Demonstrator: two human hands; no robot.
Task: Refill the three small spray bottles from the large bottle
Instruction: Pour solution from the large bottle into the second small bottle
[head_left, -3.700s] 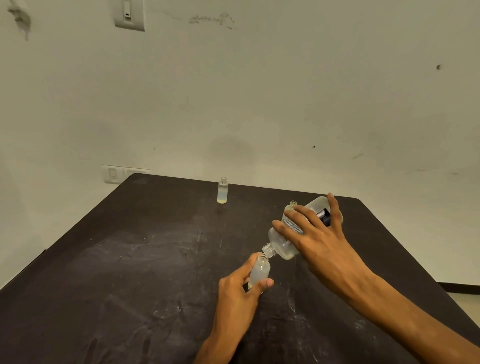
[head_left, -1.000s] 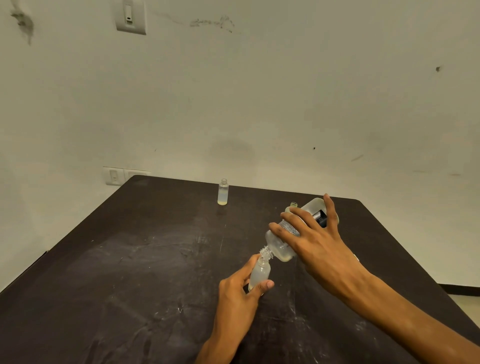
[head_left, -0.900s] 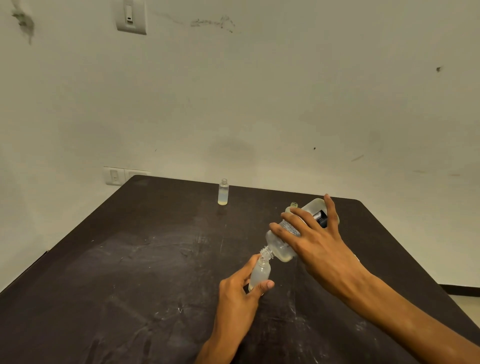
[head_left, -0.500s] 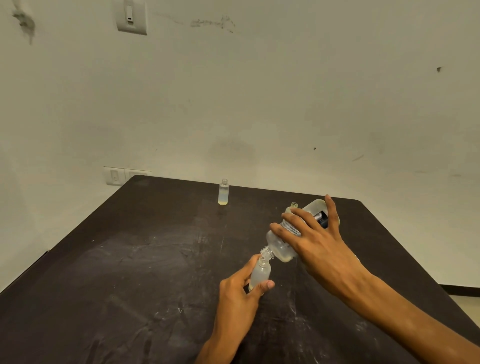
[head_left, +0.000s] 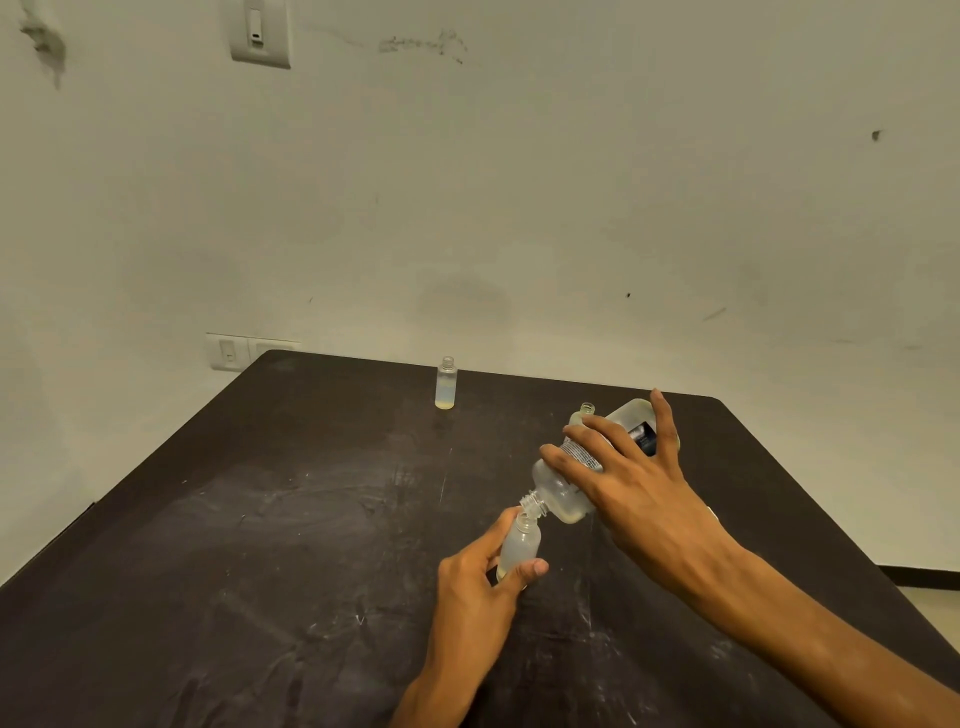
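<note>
Nothing has moved since the earlier frame. My right grip (head_left: 631, 486) holds the large bottle (head_left: 563, 493) tilted, mouth at the small bottle (head_left: 518, 545) held in my left grip (head_left: 480, 577). Two more small bottles (head_left: 445, 383) (head_left: 586, 410) stand farther back. Dark scuffed surface (head_left: 234, 519); stained pale wall (head_left: 519, 182) with switch (head_left: 257, 31) and sockets (head_left: 234, 351).

A dark, scuffed table (head_left: 270, 545) is filling the lower half of the frame, pale scratches showing across its top. A small uncapped bottle (head_left: 445, 383) is standing upright near its far edge, upper centre. Another small bottle (head_left: 586, 410) is standing further right, mostly hidden.
</note>
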